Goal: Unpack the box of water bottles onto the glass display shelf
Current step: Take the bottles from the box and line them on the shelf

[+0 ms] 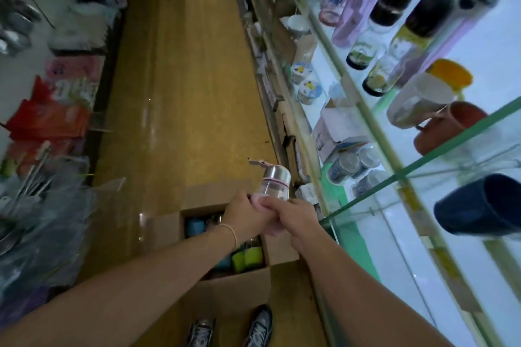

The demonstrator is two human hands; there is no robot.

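I hold a pink water bottle [275, 182] with a silver cap and a strap above an open cardboard box [225, 287] on the floor. My left hand [242, 215] and my right hand [293, 220] are both closed around the bottle's pink lower part, side by side. Inside the box lie more bottles with blue and green parts [245, 258]. The glass display shelf [400, 172] runs along the right, its front edge just right of my right hand.
The glass shelves hold several bottles [394, 3], mugs [448, 132], a dark blue cup [479, 205] and small boxes. Packed goods and wrapped items line the left side [48, 121]. A yellowish floor aisle [183, 79] runs ahead. My shoes [231, 329] stand behind the box.
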